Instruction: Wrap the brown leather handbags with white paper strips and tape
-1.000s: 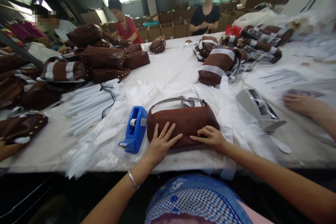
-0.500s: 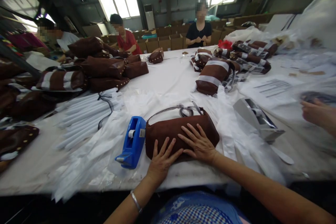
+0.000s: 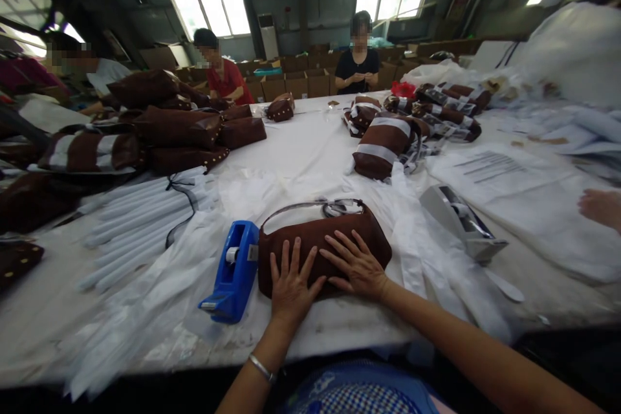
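Observation:
A brown handbag [image 3: 310, 239] lies on the table in front of me, its strap wrapped in clear film and looped at the far side. My left hand [image 3: 294, 281] rests flat on the bag's near left part, fingers spread. On the bag's right half my right hand [image 3: 358, 266] is also laid flat with its fingers apart. Just left of the bag stands a blue tape dispenser [image 3: 233, 272]. White tissue sheets [image 3: 412, 239] lie under and beside the bag.
A grey tape dispenser [image 3: 460, 223] stands to the right. Rolled white paper [image 3: 140, 226] lies at left, before piled brown bags [image 3: 174, 126]. Wrapped bags [image 3: 383, 145] sit farther back. A co-worker's hand [image 3: 599, 207] shows at the right edge; several people stand across the table.
My left hand has shifted slightly up the bag, with its fingers pointing more forward. My right hand stays flat on the bag. The co-worker's dark item at right has left view.

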Motion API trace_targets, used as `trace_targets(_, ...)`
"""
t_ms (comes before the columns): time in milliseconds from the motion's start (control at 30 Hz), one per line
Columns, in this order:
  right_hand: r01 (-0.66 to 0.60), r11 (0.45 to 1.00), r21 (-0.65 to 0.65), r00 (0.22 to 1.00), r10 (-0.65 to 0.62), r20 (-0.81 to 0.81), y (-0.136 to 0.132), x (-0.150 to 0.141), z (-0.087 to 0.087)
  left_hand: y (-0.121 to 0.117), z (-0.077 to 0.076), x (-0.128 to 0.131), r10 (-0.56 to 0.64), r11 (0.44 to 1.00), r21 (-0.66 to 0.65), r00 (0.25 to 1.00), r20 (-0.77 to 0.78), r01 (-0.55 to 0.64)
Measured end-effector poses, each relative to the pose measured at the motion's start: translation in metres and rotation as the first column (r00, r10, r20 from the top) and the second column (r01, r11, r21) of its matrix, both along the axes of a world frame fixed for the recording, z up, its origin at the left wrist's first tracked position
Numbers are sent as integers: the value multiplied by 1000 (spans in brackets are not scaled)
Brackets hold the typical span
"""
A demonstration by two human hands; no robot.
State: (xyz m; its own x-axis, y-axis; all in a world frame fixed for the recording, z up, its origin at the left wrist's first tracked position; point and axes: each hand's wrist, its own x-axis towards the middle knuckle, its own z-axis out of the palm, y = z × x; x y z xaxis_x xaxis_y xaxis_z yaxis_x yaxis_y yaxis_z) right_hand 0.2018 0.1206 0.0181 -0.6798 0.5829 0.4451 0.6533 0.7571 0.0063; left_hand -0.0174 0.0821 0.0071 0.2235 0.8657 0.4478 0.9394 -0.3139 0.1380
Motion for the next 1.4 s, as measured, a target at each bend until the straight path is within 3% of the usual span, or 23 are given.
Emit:
trace_targets(133,26,999,20,995,-24,-92,-2,7,51,-1,-2,-2,-17,1000,-25,1000,13,17)
trace_targets(200,184,983,25,964,-176,-199,-2,12,69,-1,2,-3,-13,999,-35,1000,10,14)
trace_targets(233,274,962,9,936,-264,-233,-1,14,69,-1,3,-3,-9,999,-37,1000,7,9)
trace_targets(300,377,925,-52,901,-379,-212,4,16,53,-1,2,-2,-8,1000,-31,1000,3,8)
trace_targets(433,382,915,-134,917,-392,-66,18,16,8,-1,-1,-2,-19,1000,-22,1000,6,19)
trace_targets(500,389,913,-126,913,-400,-76,22,13,9,-1,-3,-2,-6,1000,-24,1000,9,7)
trace_targets(633,383,920,-79,906,-391,-163,19,-2,32,-2,-5,-3,1,1000,-30,1000,5,-1)
trace_targets(767,218,973,-79,974,-221,-40,14,-18,18,-3,-5,-4,-16,999,-29,1000,-3,16)
trace_targets(833,198,976,-93,979,-201,-19,14,-23,13,-4,-5,-4,-13,999,-35,1000,-10,12)
trace_targets(1000,180,983,-46,977,-184,-107,15,-34,21,-4,-5,-5,-12,1000,-28,1000,-11,12)
trace_targets(1200,80,997,9,995,-79,-58,14,-38,-15,-10,-4,-7,-43,999,5,999,-25,44)
trace_targets(1267,39,999,19,996,-37,-82,20,-35,-21,-10,-5,-9,-49,998,33,998,-39,50)
trace_targets(1333,-35,999,13,991,36,-127,32,-34,-13,-10,-6,-10,-37,998,55,998,-57,40)
trace_targets(1400,-135,990,-47,975,124,-183,49,-41,6,-9,-6,-11,-18,997,72,997,-70,23)
